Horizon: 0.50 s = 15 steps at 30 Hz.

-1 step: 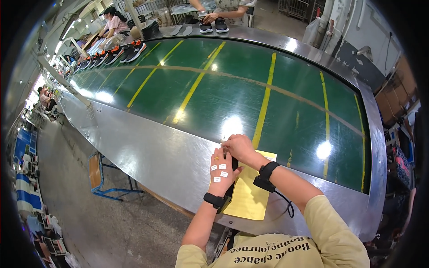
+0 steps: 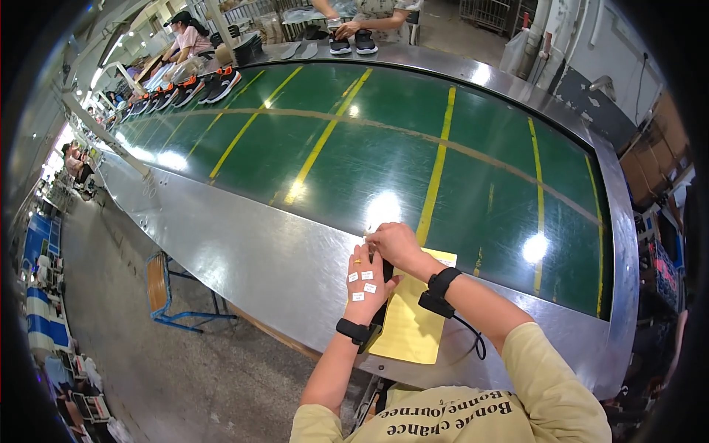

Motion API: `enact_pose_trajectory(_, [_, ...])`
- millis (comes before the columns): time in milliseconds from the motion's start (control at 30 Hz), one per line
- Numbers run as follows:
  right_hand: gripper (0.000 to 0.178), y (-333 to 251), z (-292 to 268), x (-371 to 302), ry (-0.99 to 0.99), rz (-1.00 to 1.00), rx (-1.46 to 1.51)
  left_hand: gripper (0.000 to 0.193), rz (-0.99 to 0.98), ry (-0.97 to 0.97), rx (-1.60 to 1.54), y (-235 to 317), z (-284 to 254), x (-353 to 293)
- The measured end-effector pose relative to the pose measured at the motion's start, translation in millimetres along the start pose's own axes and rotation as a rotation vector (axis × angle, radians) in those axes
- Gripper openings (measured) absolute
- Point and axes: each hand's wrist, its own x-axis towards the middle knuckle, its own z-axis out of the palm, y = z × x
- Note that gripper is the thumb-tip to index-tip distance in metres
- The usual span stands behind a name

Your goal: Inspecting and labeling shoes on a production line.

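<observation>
Dark item (image 2: 381, 267), mostly hidden, sat beneath your left hand at the near edge of the line; you could not have told its kind from this view. Largest: green belt (image 2: 384, 159), crossed by yellow stripes, ahead of you. Next: its metal border (image 2: 244, 244). Across the belt, a co-worker (image 2: 384, 9) had hands at a pair of dark shoes (image 2: 365, 43). Stool (image 2: 156, 284), blue-framed, stood on the floor to your left. Row of shoes (image 2: 219, 85), dark with orange, lined the belt's far left. Yellow sheet (image 2: 410, 321) lay just right of the dark item, partly under your right wrist. Your left hand (image 2: 369, 286) lay over the item, fingers nearly straight; grip could not be told. Your right hand (image 2: 397, 245) had bent fingers near the left fingertips; what they pinched, if anything, could not be told. Black bands (image 2: 444, 280) circled your wrists. Smallest: white labels (image 2: 359, 297) and a yellow ring (image 2: 358, 261) on your left hand.
</observation>
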Motion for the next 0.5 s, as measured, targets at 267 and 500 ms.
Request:
enact_pose_trajectory(267, [0.014, -1, -9, 0, 0.016, 0.232, 0.337, 0.074, 0.004, -0.019, -0.010, 1, 0, -1])
enact_pose_trajectory(500, [0.017, 0, -42, -15, -0.074, 0.496, 0.872, 0.073, 0.000, 0.023, 0.031, 2, 9, -3])
